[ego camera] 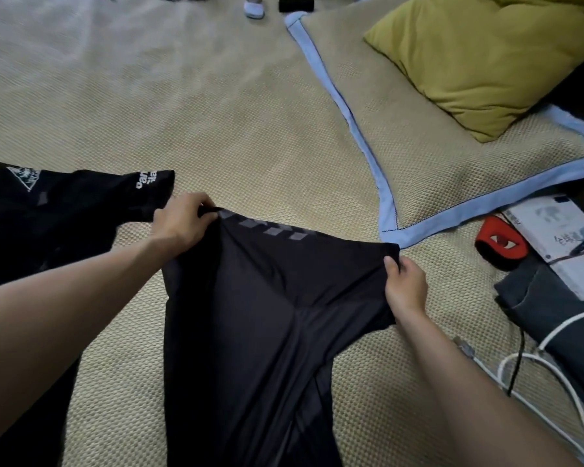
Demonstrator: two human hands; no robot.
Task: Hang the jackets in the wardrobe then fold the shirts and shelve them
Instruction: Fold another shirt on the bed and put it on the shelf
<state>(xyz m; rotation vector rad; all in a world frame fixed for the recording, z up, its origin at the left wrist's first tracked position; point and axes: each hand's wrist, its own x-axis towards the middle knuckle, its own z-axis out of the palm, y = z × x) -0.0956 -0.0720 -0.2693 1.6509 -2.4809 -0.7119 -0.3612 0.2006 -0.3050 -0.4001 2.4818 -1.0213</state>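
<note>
Head view shows one black shirt (257,315) held above the bed (216,129), left hand (179,224) and right hand (405,284) each pinching its top edge. Slippery-looking fabric may slide and crease. A second black garment (48,203), perhaps a shirt, lies left; one green pillow (486,62).

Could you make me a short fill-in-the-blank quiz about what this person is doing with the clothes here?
1. Both hands grip the top edge of a ____ shirt.
2. The left hand grips near a row of ____ squares.
3. The pillow at upper right is ____.
4. White ____ lie at lower right.

Missing words: black; grey; yellow-green; cables
</note>
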